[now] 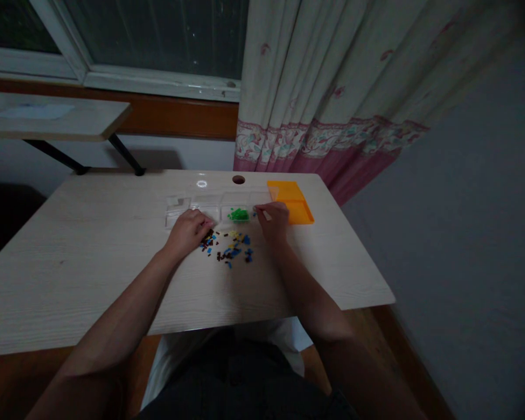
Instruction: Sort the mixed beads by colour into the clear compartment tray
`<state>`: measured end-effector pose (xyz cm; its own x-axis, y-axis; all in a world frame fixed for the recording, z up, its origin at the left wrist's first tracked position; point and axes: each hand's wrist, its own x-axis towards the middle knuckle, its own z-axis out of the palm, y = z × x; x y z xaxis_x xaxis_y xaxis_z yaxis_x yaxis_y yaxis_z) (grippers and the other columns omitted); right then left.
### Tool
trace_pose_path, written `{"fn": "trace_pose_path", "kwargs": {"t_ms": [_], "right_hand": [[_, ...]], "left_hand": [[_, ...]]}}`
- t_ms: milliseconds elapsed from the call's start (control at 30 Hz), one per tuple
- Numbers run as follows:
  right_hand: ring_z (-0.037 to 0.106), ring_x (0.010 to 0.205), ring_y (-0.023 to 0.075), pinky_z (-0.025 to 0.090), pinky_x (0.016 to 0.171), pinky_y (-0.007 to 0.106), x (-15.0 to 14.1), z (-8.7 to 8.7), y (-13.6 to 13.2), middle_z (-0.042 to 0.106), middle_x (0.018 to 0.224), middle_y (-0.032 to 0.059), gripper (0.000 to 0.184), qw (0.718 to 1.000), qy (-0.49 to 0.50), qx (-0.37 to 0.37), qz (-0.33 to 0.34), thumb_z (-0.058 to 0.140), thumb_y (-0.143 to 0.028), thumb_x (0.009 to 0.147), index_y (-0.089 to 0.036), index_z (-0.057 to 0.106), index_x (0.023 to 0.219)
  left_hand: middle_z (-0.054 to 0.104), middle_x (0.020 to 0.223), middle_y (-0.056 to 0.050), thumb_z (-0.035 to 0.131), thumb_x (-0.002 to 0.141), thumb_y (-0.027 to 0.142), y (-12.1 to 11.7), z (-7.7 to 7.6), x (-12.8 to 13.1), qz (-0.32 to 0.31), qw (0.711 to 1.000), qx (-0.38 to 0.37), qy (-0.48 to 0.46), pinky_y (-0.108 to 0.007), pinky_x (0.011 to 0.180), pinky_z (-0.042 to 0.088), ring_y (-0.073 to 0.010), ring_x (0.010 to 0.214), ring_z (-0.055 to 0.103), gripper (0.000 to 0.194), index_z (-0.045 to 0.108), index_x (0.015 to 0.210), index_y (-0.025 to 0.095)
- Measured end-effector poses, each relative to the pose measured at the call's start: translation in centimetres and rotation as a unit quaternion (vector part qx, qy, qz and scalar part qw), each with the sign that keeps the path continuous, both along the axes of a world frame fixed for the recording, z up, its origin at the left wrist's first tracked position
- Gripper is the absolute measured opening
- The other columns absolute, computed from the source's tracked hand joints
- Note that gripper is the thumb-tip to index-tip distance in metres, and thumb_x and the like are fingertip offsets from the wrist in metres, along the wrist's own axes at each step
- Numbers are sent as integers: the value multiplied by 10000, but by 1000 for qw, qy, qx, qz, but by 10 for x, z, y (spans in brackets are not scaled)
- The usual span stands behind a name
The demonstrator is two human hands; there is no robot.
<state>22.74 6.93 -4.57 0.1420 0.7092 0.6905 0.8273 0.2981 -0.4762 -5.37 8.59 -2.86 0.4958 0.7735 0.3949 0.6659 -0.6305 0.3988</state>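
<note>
Small building pieces in blue, brown and yellow (pixel 233 252) lie loose on the table. My left hand (pixel 188 231) rests at the left edge of this pile, fingers curled together; anything inside them is hidden. Farther right, my right hand (pixel 275 219) has its thumb and fingers pinched together above a clear box section. What the pinch holds, if anything, is too small to make out. A few blue bits (pixel 254 213) show just beside those fingertips. Green pieces (pixel 238 214) fill part of the clear plastic box (pixel 221 216) between my hands.
An open orange box (pixel 301 212) lies right of my right hand, partly behind it. Further clear compartments (pixel 177 205) sit behind my left hand. The pale wooden table (pixel 91 256) has a cable hole (pixel 238 179) at the back and a raised shelf (pixel 87 119) at far left.
</note>
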Motion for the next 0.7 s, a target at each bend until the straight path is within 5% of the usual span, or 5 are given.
{"fn": "trace_pose_path", "kwargs": {"t_ms": [200, 500, 700], "right_hand": [[612, 945, 208, 398, 931, 383, 15, -3, 5, 738, 914, 42, 249, 997, 16, -29, -67, 630, -440, 909, -239, 772, 866], [564, 976, 227, 365, 897, 373, 16, -6, 6, 719, 991, 67, 281, 985, -62, -131, -95, 564, -400, 953, -215, 766, 893], [551, 973, 235, 363, 886, 371, 16, -7, 6, 719, 981, 79, 355, 986, -55, -130, -91, 492, -415, 981, -199, 760, 895]], "left_hand": [[640, 868, -79, 497, 964, 462, -7, 7, 0, -19, 992, 22, 119, -361, 804, 379, -238, 895, 532, 350, 671, 832, 189], [624, 846, -75, 504, 967, 435, -1, 5, -2, 3, 993, 31, 117, -354, 813, 374, -226, 873, 532, 338, 653, 804, 180], [634, 829, -82, 497, 968, 434, -5, 9, -1, -7, 993, 27, 116, -355, 797, 379, -227, 856, 541, 360, 665, 786, 173]]}}
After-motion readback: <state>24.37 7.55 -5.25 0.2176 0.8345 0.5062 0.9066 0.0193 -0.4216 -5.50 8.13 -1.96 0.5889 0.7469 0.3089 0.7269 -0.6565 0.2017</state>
